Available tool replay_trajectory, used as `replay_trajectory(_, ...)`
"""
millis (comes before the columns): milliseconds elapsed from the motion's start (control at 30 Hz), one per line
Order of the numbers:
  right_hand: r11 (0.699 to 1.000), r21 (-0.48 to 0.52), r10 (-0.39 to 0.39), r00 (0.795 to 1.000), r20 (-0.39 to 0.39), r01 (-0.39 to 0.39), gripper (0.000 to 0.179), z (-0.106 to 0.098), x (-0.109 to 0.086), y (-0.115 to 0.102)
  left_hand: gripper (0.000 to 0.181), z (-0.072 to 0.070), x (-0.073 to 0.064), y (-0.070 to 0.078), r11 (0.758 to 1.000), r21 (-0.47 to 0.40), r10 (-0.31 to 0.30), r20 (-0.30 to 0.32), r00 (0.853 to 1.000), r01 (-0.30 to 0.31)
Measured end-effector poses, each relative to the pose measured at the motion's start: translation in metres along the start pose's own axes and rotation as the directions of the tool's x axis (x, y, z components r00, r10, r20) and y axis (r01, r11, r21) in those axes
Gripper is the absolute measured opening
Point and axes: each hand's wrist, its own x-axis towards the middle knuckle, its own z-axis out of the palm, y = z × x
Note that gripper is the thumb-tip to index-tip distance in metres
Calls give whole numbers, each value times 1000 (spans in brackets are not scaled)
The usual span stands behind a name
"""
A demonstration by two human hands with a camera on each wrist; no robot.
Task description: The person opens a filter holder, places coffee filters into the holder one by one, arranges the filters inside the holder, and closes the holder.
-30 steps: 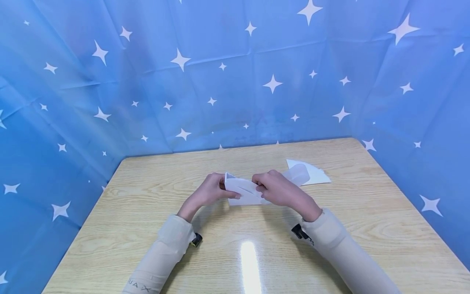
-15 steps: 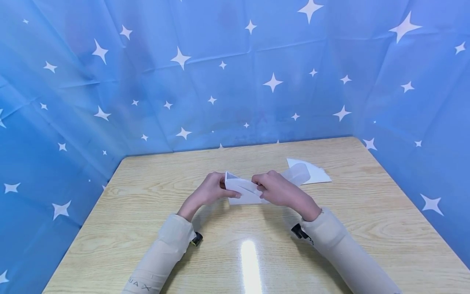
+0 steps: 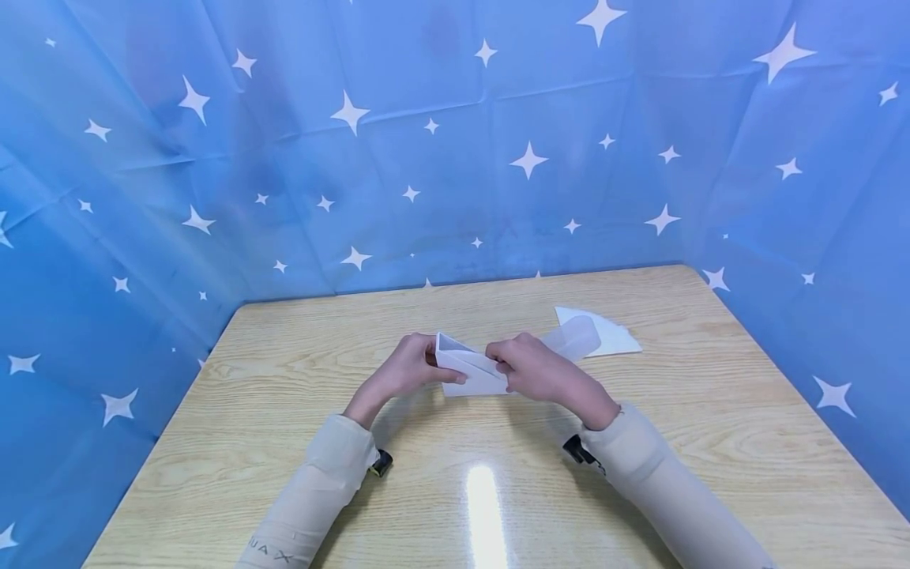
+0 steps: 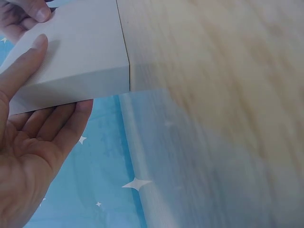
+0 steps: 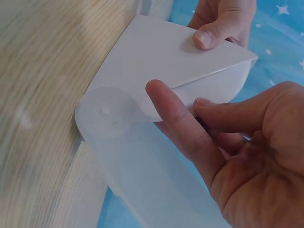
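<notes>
holding white box [image 3: 478, 383], both hands [image 3: 404, 370] [image 3: 536, 370], part-legible sleeve lettering [image 3: 270, 551]

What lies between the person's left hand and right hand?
In the head view, a white box-like piece lies between the left hand and the right hand. The right wrist view shows it too, with fingers from both hands on it.

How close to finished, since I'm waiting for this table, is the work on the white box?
Done, it seems: the white wedge-shaped box has a formed side wall. In hand: the left hand grips one end; the right hand pinches its edge near the translucent strip. Remaining, probably: closing the gap shown in the head view; the white fan-shaped piece lies on the table, touched by neither hand.
</notes>
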Motion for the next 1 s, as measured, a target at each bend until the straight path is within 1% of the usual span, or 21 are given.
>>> replay_trajectory(267,1000,-16,-5,1000,-1,5,23,2,0,-2,33,0,0,-2,1000,13,0,-1,1000,0)
replay_trajectory(500,999,-31,-29,1000,-4,29,25,3,2,-1,32,0,1,-1,1000,16,-1,-8,1000,1)
replay_trajectory(1000,998,-62,-13,1000,1,13,28,4,1,-2,31,0,1,-2,1000,3,-3,-4,1000,3)
